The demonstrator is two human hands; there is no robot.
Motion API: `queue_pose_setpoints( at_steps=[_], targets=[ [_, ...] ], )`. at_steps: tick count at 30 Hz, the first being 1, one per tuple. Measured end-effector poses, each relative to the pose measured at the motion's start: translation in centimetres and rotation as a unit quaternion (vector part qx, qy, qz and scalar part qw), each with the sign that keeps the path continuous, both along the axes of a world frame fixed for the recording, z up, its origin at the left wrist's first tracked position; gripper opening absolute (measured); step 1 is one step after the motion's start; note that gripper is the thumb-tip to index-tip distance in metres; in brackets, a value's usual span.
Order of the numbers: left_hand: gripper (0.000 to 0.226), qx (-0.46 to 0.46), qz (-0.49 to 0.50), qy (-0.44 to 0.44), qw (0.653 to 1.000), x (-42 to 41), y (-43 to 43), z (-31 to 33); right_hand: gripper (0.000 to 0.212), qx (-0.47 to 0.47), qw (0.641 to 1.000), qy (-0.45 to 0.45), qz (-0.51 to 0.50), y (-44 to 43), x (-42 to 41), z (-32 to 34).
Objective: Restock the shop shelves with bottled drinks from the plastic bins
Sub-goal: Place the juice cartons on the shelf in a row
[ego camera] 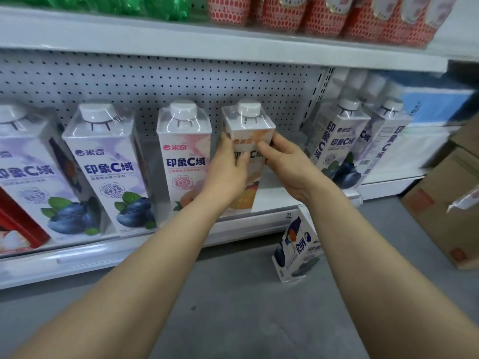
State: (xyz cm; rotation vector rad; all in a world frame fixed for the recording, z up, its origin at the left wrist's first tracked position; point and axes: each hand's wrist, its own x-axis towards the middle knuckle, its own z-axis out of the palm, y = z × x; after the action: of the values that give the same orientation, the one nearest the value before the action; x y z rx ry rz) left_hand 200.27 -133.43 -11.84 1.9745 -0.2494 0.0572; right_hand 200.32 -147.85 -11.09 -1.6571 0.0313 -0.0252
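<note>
- Grip: left hand [228, 172] and right hand [287, 167] both clasp orange bottle [247, 125], frame centre, standing on shelf [272, 200].
- Risk: nudging it sideways may knock peach bottle [184, 156] just beside.
- Risk: base near shelf lip; careless release could tip it forward.

From my console I see two bare arms. The left forearm [155, 257] and right forearm [373, 255] are uncovered along their whole visible length, smooth and slender, looking broader toward the camera through the wide lens. The left hand [228, 172] and right hand [289, 168] are bare as well, with slim fingers [269, 149] and rounded knuckles.
</note>
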Motion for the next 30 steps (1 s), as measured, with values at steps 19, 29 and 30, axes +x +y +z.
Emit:
queue_pose_setpoints(
  at_steps=[19, 29, 30],
  targets=[
    [0.091, 0.141, -0.162, 0.115, 0.970, -8.9, -6.6, -10.1, 0.088, -0.216, 0.951, 0.197, -0.101, -12.6, -11.2, -7.2],
    [0.089, 0.090, -0.155, 0.086, 0.980, -7.0, -10.3, -11.4, 0.077, -0.152, 0.975, 0.148, -0.063, -13.9, -11.0, -10.0],
    [0.088, 0.084, -0.152, 0.085, 0.981, -6.7, -10.3, -11.6, 0.078, -0.141, 0.978, 0.146, -0.058, -14.0, -10.9, -10.3]
  ],
)
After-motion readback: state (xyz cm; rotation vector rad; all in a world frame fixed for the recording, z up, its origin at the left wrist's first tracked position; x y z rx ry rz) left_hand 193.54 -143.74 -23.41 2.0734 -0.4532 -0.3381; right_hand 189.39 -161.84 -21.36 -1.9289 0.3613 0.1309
